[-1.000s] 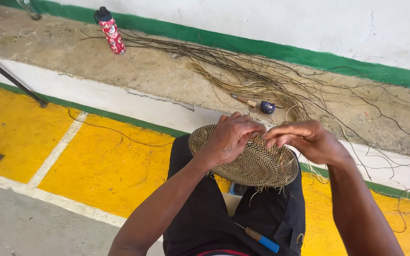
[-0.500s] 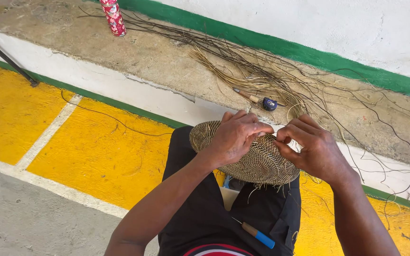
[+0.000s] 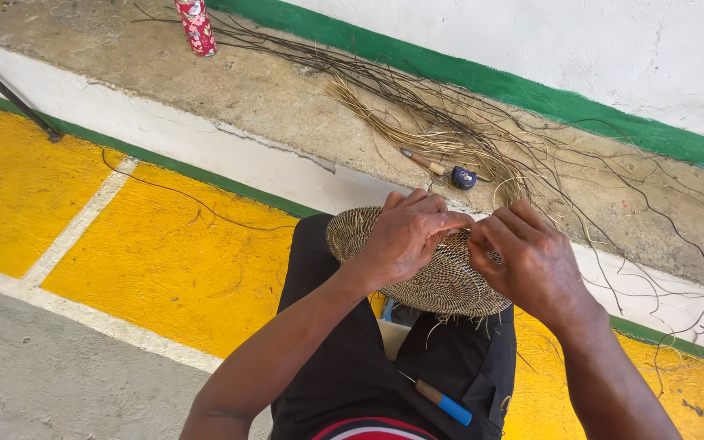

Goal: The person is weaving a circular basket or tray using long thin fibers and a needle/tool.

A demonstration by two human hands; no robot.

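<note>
A round, flat woven disc (image 3: 442, 281) of tan fibre rests on my lap, over black trousers. My left hand (image 3: 405, 236) lies on top of the disc, fingers curled and pinching at its far edge. My right hand (image 3: 531, 261) grips the same edge from the right, fingertips meeting those of the left hand. What exactly the fingertips pinch is hidden. A thin awl with a blue and wooden handle (image 3: 443, 402) lies on my right thigh.
Loose dark and straw-coloured fibres (image 3: 450, 122) spread over the concrete ledge ahead. A tool with a wooden handle (image 3: 425, 163) and a small blue object (image 3: 463, 178) lie among them. A red patterned bottle (image 3: 195, 26) stands far left. A black rod (image 3: 10, 96) slants at left.
The view has shifted down and left. Both hands have come together at the disc's far edge, the right hand moving closer to the left.
</note>
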